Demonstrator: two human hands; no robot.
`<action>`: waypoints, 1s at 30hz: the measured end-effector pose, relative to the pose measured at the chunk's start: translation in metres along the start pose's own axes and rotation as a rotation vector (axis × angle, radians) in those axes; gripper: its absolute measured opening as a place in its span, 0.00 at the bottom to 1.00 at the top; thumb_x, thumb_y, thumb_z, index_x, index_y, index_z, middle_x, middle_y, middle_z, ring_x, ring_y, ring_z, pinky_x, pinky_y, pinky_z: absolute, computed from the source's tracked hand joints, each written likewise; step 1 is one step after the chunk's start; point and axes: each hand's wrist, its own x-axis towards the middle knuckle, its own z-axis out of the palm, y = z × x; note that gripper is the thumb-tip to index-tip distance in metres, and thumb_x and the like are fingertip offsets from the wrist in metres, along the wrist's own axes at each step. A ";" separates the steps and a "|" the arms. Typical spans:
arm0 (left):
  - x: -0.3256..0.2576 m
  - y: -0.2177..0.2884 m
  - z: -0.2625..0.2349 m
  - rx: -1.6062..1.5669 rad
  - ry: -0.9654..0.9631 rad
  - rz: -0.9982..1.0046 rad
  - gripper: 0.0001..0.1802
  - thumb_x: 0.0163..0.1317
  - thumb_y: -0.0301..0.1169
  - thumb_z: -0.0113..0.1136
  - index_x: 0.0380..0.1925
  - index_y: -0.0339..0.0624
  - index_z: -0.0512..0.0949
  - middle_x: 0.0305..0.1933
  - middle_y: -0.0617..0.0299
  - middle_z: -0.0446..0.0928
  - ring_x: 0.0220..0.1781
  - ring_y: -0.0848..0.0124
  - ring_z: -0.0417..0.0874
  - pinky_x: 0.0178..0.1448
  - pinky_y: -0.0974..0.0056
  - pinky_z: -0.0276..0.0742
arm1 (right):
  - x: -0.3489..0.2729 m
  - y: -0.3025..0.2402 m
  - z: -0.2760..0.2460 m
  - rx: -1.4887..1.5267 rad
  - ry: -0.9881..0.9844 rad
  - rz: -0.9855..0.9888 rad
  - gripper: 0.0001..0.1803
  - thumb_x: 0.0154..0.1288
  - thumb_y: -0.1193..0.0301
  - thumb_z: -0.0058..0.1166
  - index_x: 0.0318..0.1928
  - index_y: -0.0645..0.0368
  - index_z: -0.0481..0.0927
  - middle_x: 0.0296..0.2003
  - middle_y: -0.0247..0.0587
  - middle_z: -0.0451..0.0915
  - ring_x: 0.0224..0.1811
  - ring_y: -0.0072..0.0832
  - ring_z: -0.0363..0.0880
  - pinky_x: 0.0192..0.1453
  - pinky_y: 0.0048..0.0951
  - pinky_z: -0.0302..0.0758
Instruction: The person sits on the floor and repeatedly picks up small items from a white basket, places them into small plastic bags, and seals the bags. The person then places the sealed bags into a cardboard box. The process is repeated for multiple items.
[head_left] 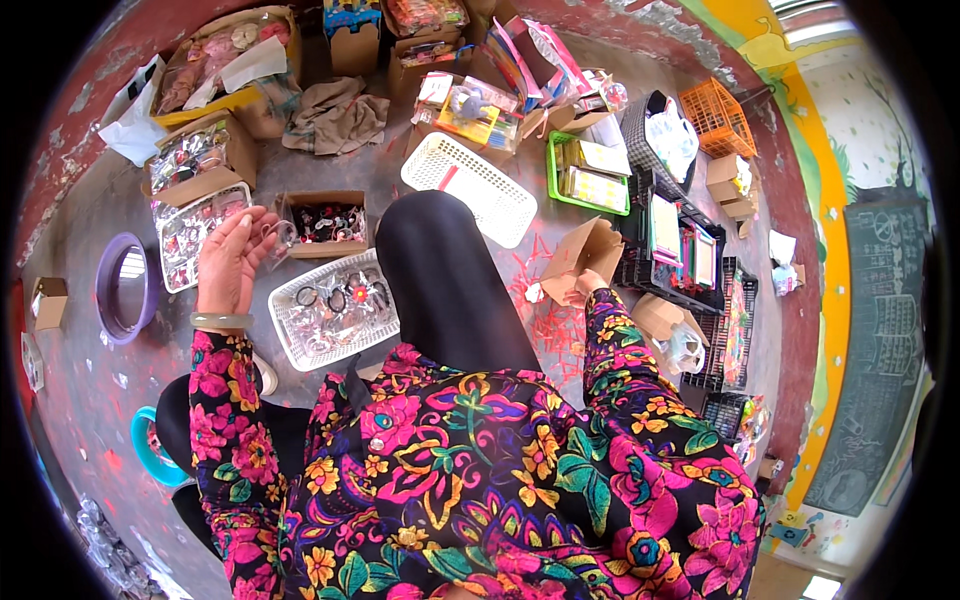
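My left hand (232, 258) is raised at the left, its fingers pinched on a small clear packet (283, 236) whose contents I cannot make out. Below it lies a white basket (283, 338) of small clear packets holding dark rings like hair ties. Beyond that basket stands a low cardboard box (366, 210) with dark and red small goods. Another white basket (181, 284) of packets is left of the hand. Out to the right, my right hand (584, 287) grips the near edge of an open cardboard box (570, 245), its fingers partly hidden.
A long white basket (511, 232) lies ahead, beside a green basket (552, 172) of packages. Black crates (705, 300) line the right side, with an orange crate (717, 117) behind. A purple basin (104, 290) stands at left. Filled cartons (243, 150) crowd the far side.
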 end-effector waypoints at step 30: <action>-0.025 0.037 0.007 -0.280 0.013 0.177 0.13 0.65 0.28 0.44 0.46 0.32 0.70 0.42 0.54 0.76 0.43 0.70 0.79 0.45 0.68 0.78 | -0.351 -0.311 0.292 0.088 -1.226 -0.696 0.07 0.56 0.72 0.58 0.34 0.63 0.77 0.26 0.32 0.76 0.27 0.15 0.72 0.34 0.17 0.70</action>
